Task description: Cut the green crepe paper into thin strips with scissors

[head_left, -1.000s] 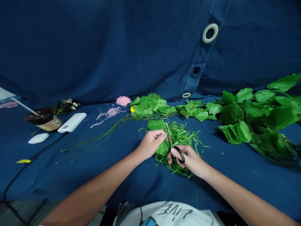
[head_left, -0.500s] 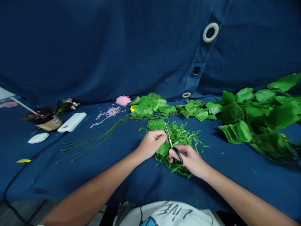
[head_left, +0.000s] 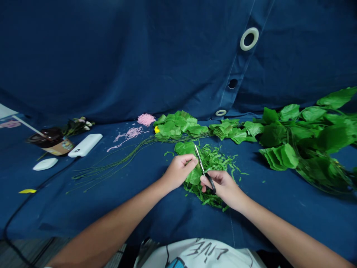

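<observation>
My left hand (head_left: 180, 170) pinches a green artificial leaf (head_left: 194, 175) by its edge; part of the leaf is hidden behind the fingers. In my right hand (head_left: 223, 186) are scissors (head_left: 199, 160) with black handles, their blades closed and pointing up beside the left fingertips. Beneath both hands lies a heap of shredded green clippings (head_left: 212, 158). Another whole leaf (head_left: 184, 147) rests just beyond my left hand.
Stacked leaves (head_left: 177, 124) and green wire stems (head_left: 122, 160) lie behind the hands. Leafy vines (head_left: 306, 137) spread at right. Pink yarn (head_left: 145, 119), a cup with straw (head_left: 52, 143), a white device (head_left: 86, 145) and a black cable (head_left: 41, 184) are at left.
The scissor blades, slightly apart before, have come together. My hands stay in nearly the same place.
</observation>
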Tool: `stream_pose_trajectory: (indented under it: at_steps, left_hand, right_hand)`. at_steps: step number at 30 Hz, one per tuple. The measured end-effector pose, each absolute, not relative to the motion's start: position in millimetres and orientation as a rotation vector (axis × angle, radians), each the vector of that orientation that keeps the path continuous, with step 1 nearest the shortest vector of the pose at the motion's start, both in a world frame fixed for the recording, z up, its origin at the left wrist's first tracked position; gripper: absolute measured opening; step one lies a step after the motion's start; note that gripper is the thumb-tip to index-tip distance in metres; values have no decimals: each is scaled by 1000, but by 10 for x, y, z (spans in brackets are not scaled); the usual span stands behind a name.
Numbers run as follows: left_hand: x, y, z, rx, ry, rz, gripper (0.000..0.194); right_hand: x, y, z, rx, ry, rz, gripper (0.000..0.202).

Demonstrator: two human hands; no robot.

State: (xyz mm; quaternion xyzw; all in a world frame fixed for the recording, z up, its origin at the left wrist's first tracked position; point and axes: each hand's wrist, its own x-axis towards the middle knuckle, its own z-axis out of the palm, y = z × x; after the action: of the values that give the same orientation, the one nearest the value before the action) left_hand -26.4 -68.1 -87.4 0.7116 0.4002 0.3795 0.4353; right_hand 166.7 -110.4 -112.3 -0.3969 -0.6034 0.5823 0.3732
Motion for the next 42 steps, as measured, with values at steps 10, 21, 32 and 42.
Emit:
stream_pose_trajectory:
  at_steps: [10, 21, 32, 42]
  left_hand:
    - [-265, -682, -859, 1679, 963, 945, 36]
    - [-273, -668, -875, 1766, 974, 910, 34]
    - [-270, -667, -878, 1811, 995, 884, 32]
    - [-278, -646, -894, 1773, 990, 885, 33]
  right_hand:
    - [1693, -1117, -1111, -1001, -1622, 1555, 42]
    - [1694, -1105, -1116, -1005, -1622, 1534, 38]
    - [1686, -1112, -1136, -1037, -1652, 1502, 38]
    - [1658, -1108, -1136, -1038, -1588, 1485, 40]
